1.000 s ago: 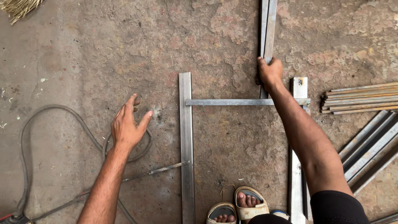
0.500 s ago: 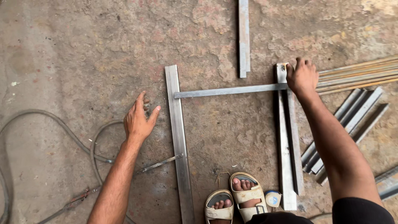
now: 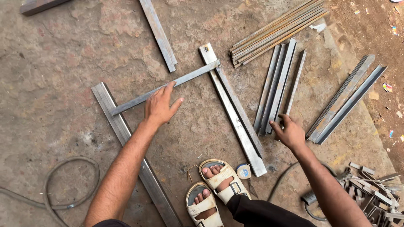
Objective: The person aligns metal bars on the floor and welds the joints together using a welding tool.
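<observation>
Cross bar (image 3: 166,87) is pressed flat by left hand (image 3: 160,107), fingers spread, nothing gripped | right hand (image 3: 290,132), fingers loosely open, is laid against steel strips (image 3: 275,84).

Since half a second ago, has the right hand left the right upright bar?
Yes. The right hand is off the right upright bar, now at the loose bars to its right, fingers touching them.

- One view only, from a camera worn on the person's head.
- It looks steeply down at the concrete floor (image 3: 63,84), fairly close.
- Both forearms enter from the bottom edge; the fingers (image 3: 170,86) reach toward mid-frame, with sandalled feet (image 3: 214,189) below them.
</observation>
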